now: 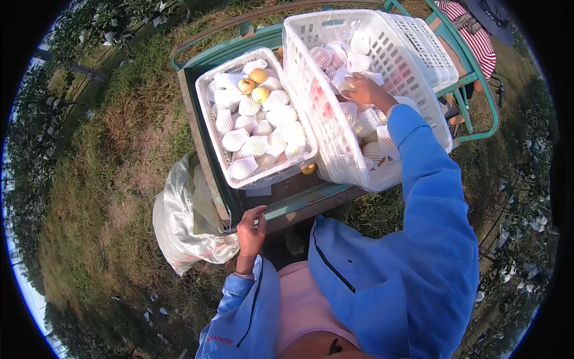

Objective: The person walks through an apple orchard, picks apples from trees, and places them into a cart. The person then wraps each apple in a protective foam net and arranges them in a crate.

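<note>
My right hand (365,92) reaches into the large white plastic crate (298,89), its fingers closed around a fruit in a white foam net (342,80). More foam-netted fruits (367,122) lie around it in the crate, which has a clear plastic liner. My left hand (251,233) is at the near rail of the green metal cart (305,208), empty, with thumb and fingers apart. Left of the large crate, a smaller white crate (231,181) is filled with netted fruits (255,146). Three bare yellow fruits (259,93) sit on top of them.
A loose yellow fruit (308,168) lies on the cart bed between the crates. A white woven sack (177,224) hangs at the cart's left corner. White crates (423,49) stand behind the large one. A person in a striped top (477,45) is beyond the cart. Grass (116,193) surrounds it.
</note>
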`<action>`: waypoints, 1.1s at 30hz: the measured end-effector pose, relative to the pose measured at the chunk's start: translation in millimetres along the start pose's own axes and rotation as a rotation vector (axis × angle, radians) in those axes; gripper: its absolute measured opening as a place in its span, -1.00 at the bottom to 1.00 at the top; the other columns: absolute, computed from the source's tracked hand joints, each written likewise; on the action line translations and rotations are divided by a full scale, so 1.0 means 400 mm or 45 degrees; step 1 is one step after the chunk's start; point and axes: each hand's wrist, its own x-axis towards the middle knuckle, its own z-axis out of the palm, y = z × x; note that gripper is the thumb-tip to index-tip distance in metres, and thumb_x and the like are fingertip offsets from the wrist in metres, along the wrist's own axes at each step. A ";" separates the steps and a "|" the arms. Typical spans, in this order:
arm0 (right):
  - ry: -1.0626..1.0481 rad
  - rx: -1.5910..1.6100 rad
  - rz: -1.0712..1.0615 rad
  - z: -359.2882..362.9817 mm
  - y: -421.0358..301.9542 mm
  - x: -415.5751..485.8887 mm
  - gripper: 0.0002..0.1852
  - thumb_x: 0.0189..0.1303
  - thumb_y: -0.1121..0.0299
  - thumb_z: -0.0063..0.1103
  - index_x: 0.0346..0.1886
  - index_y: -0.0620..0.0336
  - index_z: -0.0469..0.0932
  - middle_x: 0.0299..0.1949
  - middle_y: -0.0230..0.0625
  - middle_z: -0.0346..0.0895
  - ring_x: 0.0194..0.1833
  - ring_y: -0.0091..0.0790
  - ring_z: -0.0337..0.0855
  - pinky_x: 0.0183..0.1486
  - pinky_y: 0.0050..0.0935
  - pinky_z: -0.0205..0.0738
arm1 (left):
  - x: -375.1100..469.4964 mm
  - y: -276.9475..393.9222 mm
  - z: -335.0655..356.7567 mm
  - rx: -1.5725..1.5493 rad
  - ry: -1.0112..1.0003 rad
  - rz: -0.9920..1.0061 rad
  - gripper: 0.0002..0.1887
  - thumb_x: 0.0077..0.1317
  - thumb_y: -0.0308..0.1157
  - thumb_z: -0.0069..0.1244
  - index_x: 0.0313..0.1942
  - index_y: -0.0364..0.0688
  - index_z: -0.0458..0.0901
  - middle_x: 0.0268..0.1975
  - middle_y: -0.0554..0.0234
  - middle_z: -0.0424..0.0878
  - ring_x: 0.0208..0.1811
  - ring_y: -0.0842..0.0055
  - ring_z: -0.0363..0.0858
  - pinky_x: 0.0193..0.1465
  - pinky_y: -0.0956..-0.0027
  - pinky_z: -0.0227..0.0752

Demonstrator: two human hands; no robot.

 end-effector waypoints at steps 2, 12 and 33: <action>-0.203 -0.093 -0.153 0.031 -0.006 0.028 -0.34 0.20 -0.01 0.25 0.28 0.18 0.43 0.11 0.11 0.51 0.10 0.13 0.57 0.15 -0.13 0.46 | -0.027 -0.003 -0.007 0.021 0.052 -0.050 -0.79 0.26 -0.56 0.04 -0.10 -0.20 0.69 -0.20 0.05 0.72 -0.27 0.32 0.72 -0.19 0.33 0.56; 0.407 0.649 0.102 -0.317 -0.356 -0.072 -0.62 0.38 0.21 0.16 0.12 0.27 0.57 -0.11 -0.18 0.69 -0.12 -0.40 0.70 -0.09 -0.44 0.54 | -0.013 -0.040 0.018 -0.046 0.218 -0.123 -0.83 0.33 -0.36 0.13 -0.30 -0.31 0.67 -0.33 0.03 0.70 -0.34 0.21 0.68 -0.20 0.28 0.53; 0.354 0.179 0.251 0.425 -0.751 0.629 -0.61 0.05 0.06 0.39 -0.17 0.11 0.64 -0.16 -0.10 0.69 -0.11 -0.01 0.69 -0.09 -0.10 0.52 | -0.090 -0.149 -0.168 -0.252 0.311 -0.454 -0.82 0.36 -0.37 0.12 -0.25 -0.33 0.69 -0.35 0.10 0.70 -0.28 0.40 0.66 -0.14 0.35 0.50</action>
